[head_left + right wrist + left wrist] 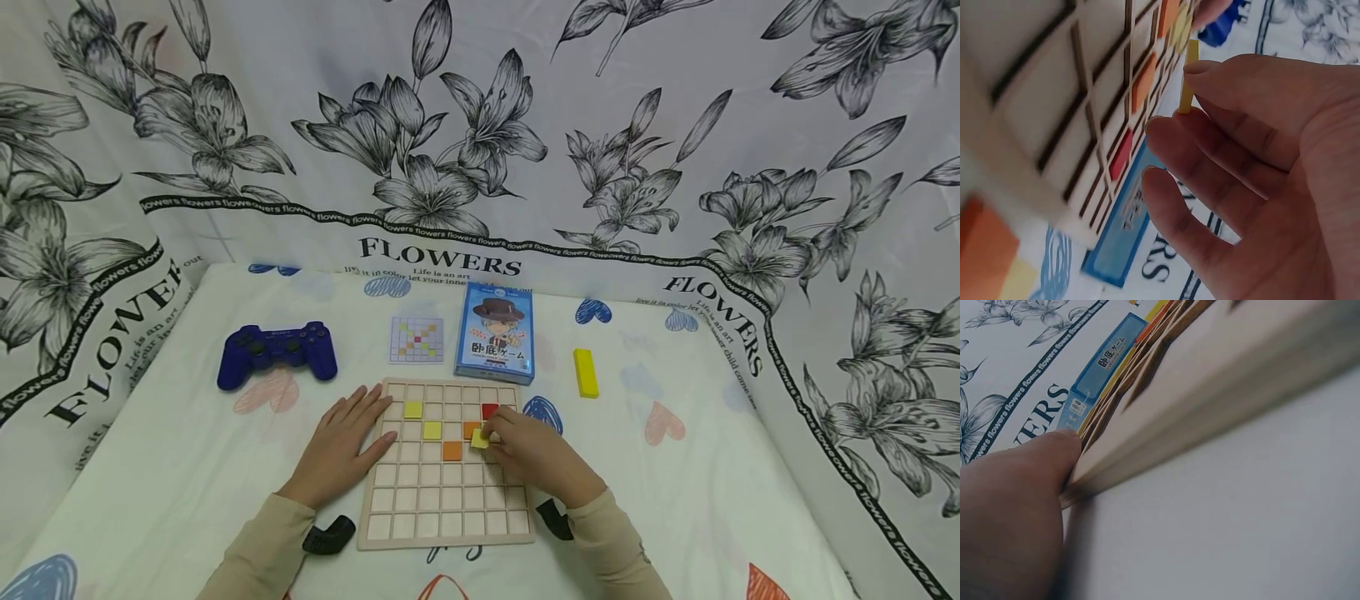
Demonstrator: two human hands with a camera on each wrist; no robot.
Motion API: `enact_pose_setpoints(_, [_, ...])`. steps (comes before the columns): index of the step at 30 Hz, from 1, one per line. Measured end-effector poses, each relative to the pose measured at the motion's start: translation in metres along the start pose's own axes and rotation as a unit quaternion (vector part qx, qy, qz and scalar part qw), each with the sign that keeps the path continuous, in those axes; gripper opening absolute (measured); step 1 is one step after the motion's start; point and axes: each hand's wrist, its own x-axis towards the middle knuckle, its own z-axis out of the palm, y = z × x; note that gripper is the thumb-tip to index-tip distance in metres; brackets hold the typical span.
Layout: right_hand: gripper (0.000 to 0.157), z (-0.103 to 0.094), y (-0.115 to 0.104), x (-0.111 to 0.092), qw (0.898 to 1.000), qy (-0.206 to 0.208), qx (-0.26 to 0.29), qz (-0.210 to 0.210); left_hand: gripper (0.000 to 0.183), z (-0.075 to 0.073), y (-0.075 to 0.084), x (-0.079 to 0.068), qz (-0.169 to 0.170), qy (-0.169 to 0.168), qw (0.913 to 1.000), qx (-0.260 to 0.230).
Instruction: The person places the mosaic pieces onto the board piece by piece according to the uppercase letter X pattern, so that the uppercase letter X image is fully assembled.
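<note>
A wooden grid board [439, 474] lies in front of me with several square tiles set in it: two yellow tiles running diagonally, two orange ones, and a red tile [490, 411] near the upper right. My left hand [339, 442] rests along the board's left edge, fingers straight, and its thumb [1047, 453] touches the rim in the left wrist view. Over the board's right half, my right hand [536, 454] pinches a yellow square tile [1190, 78] between thumb and fingers. That tile is held up above the grid, beside an orange tile [470, 430].
Behind the board are a small card with a coloured grid [417, 340] and a blue game box [495, 333]. A blue game controller [277, 352] lies at left, a yellow bar [586, 372] at right. Orange pieces [985, 244] appear beside the board in the right wrist view.
</note>
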Motion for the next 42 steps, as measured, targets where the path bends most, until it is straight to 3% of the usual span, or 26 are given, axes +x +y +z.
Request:
enact_pose_setpoints(6, [0.014, 0.013, -0.017, 0.011, 0.996, 0.002, -0.050, -0.071, 0.064, -0.001, -0.001, 0.001, 0.001, -0.002, 1.0000, 0.002])
enact_pose_setpoints(11, [0.022, 0.021, -0.031, 0.016, 0.994, -0.012, -0.057, -0.098, 0.064, -0.002, 0.000, 0.002, 0.002, -0.002, 1.0000, 0.004])
enact_pose_setpoints(17, [0.018, 0.028, -0.041, 0.020, 0.988, 0.006, -0.073, -0.138, 0.064, -0.002, 0.001, 0.003, 0.002, -0.001, 1.0000, 0.000])
enact_pose_setpoints(33, [0.015, 0.031, -0.049, 0.023, 0.982, 0.017, -0.118, -0.146, 0.063, -0.001, 0.001, 0.002, 0.002, 0.000, 1.0000, -0.005])
enact_pose_setpoints(42, [0.016, 0.032, -0.048, 0.022, 0.985, 0.006, -0.108, -0.131, 0.064, -0.001, 0.000, 0.001, 0.001, 0.001, 1.0000, -0.003])
